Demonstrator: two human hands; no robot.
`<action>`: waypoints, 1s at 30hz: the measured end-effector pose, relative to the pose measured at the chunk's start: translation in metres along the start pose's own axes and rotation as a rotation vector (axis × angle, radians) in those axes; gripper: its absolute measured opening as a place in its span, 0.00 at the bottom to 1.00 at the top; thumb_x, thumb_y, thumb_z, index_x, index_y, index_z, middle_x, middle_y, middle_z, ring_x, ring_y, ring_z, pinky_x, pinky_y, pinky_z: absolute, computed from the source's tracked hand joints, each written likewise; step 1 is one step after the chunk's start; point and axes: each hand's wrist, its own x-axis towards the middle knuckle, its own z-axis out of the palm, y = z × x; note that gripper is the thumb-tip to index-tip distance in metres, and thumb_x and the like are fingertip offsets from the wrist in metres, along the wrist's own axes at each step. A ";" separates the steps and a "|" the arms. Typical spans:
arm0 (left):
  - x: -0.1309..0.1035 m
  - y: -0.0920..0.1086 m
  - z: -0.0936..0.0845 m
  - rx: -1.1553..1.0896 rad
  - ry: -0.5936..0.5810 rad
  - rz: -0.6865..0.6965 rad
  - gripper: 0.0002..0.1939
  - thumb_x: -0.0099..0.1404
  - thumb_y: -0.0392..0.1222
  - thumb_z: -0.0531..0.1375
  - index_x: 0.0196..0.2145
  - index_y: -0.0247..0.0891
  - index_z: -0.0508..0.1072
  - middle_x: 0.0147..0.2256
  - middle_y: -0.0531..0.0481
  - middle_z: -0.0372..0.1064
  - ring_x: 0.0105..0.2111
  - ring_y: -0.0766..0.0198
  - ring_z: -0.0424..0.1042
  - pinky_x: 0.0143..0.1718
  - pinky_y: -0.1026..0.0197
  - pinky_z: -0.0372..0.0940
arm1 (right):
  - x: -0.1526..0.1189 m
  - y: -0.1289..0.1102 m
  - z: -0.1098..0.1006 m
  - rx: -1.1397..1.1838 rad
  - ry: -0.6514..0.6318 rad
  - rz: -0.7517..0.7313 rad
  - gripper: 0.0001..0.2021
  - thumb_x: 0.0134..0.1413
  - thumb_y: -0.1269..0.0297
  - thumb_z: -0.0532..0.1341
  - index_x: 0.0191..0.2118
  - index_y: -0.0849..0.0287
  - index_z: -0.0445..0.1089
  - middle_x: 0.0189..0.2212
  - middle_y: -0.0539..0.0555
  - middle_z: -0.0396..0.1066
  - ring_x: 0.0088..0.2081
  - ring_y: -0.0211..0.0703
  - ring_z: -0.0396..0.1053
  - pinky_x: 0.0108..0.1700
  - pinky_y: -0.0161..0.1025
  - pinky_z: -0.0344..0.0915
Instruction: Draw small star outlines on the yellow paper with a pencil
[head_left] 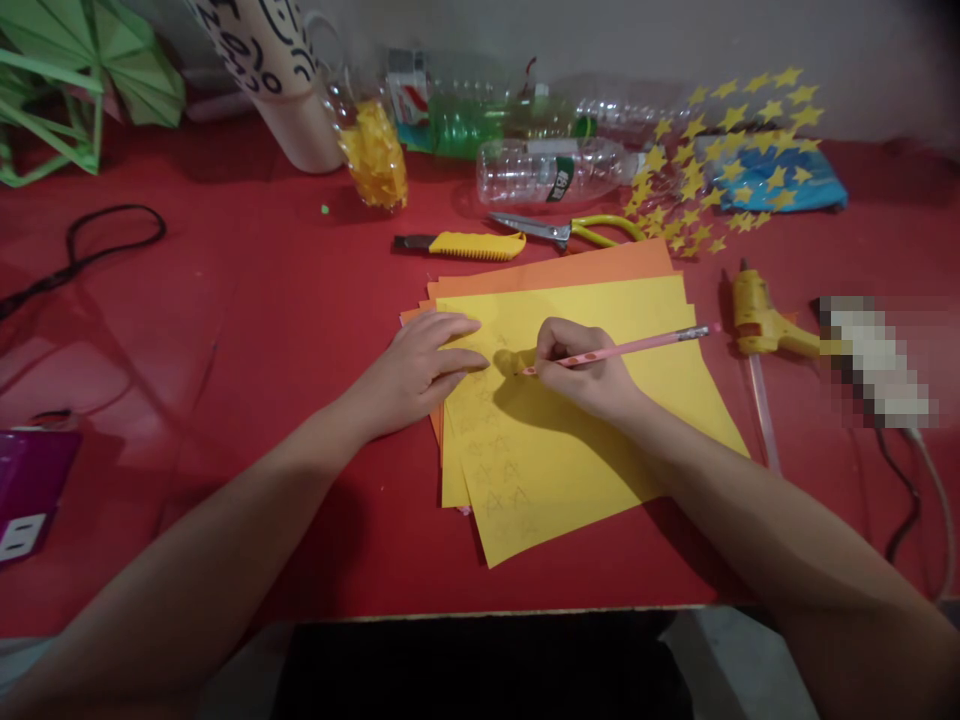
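Right hand (581, 365) grips a light, rigid pencil (637, 347) near its tip. Left hand (416, 375), open, flattens thin, easily creased yellow paper (600, 450) by its edge.

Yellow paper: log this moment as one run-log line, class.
right hand: holds pink pencil | left hand: rests at left edge | yellow paper: pencilled stars | scissors: behind, unused

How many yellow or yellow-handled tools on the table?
3: utility knife beyond the yellow paper, scissors at its right end, glue gun to the paper's right. Any under the paper would be hidden.
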 end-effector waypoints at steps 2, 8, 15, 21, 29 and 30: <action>0.000 0.000 0.000 0.000 -0.004 -0.011 0.16 0.73 0.40 0.49 0.47 0.43 0.76 0.57 0.42 0.64 0.59 0.51 0.61 0.60 0.42 0.56 | 0.000 -0.001 0.000 -0.003 -0.004 -0.002 0.09 0.43 0.72 0.59 0.21 0.56 0.57 0.16 0.43 0.56 0.18 0.30 0.49 0.20 0.33 0.43; 0.000 0.001 -0.001 -0.012 -0.006 -0.025 0.16 0.73 0.40 0.50 0.47 0.43 0.76 0.57 0.42 0.64 0.59 0.50 0.61 0.60 0.42 0.56 | 0.000 -0.001 0.000 -0.004 -0.009 0.027 0.10 0.43 0.72 0.59 0.21 0.56 0.57 0.16 0.43 0.56 0.19 0.30 0.49 0.21 0.34 0.44; 0.001 0.001 0.000 -0.017 -0.007 -0.030 0.16 0.73 0.40 0.49 0.46 0.43 0.76 0.57 0.42 0.65 0.59 0.51 0.62 0.59 0.42 0.56 | -0.001 0.001 0.001 0.023 -0.011 0.004 0.10 0.45 0.72 0.59 0.22 0.55 0.57 0.16 0.43 0.56 0.18 0.30 0.49 0.21 0.34 0.44; 0.000 0.001 0.000 -0.014 0.008 -0.010 0.16 0.73 0.40 0.49 0.47 0.42 0.76 0.57 0.41 0.65 0.59 0.50 0.61 0.59 0.43 0.57 | -0.002 0.000 0.003 0.005 -0.009 0.024 0.09 0.46 0.73 0.59 0.23 0.56 0.58 0.17 0.43 0.57 0.19 0.30 0.50 0.21 0.34 0.46; 0.000 0.000 0.001 0.002 0.013 -0.011 0.15 0.73 0.40 0.49 0.47 0.43 0.76 0.57 0.42 0.65 0.59 0.51 0.62 0.59 0.43 0.57 | -0.001 -0.002 0.004 -0.016 -0.030 0.010 0.09 0.49 0.72 0.60 0.25 0.56 0.59 0.17 0.43 0.58 0.19 0.30 0.51 0.22 0.34 0.47; 0.000 0.001 0.001 0.002 0.014 -0.012 0.15 0.73 0.40 0.49 0.47 0.43 0.76 0.57 0.42 0.65 0.59 0.51 0.62 0.59 0.43 0.57 | -0.002 -0.002 0.004 -0.015 -0.034 0.012 0.09 0.50 0.71 0.60 0.25 0.56 0.59 0.17 0.43 0.58 0.20 0.30 0.50 0.22 0.34 0.47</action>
